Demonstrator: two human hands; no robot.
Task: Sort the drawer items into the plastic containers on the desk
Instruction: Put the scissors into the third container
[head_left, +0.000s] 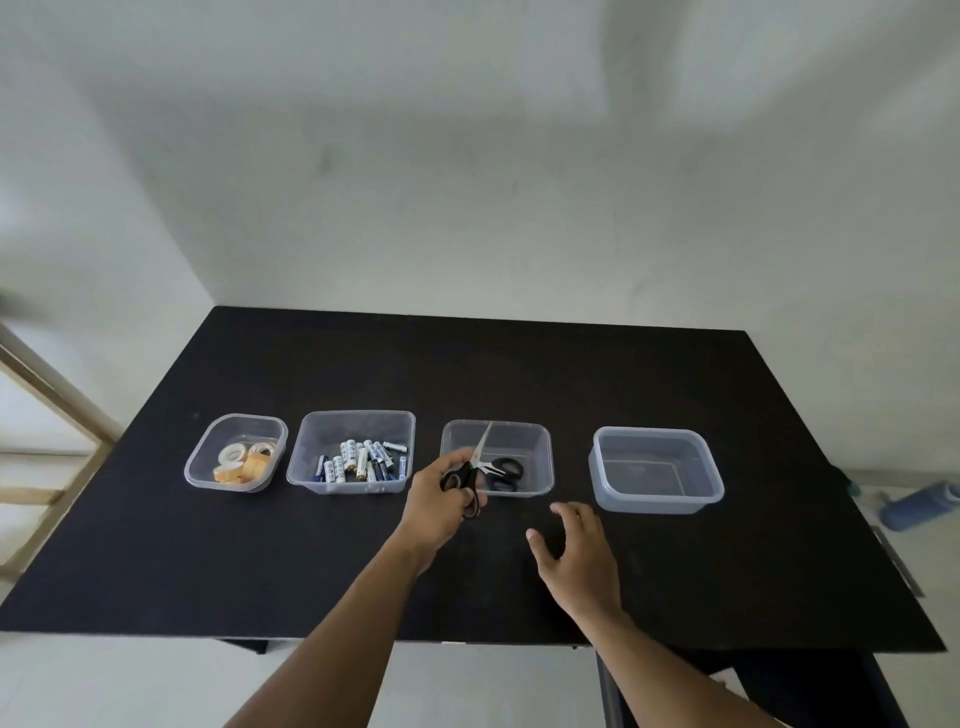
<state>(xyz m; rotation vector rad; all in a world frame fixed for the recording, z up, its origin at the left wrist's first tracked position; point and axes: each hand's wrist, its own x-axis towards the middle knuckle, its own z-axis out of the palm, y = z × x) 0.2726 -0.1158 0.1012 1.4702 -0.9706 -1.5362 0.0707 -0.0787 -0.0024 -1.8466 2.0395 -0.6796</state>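
A person's left hand (445, 501) is gripping black-handled scissors (475, 460) by the handles over a clear container (537, 446); the right hand (577, 553) is hovering nearer the desk's (311, 364) front edge, fingers spread.

Soft, diffuse daylight, brightest at the left; broad, pale shadows band the white wall (467, 156). The matte black desk (234, 571) renders dark with little surface detail, and wide-angle distortion splays its edges. The rightmost container (655, 431) catches faint rim highlights. The left hand (441, 501) and the scissors (481, 446) it grips appear slightly soft. The left margin is smeared.
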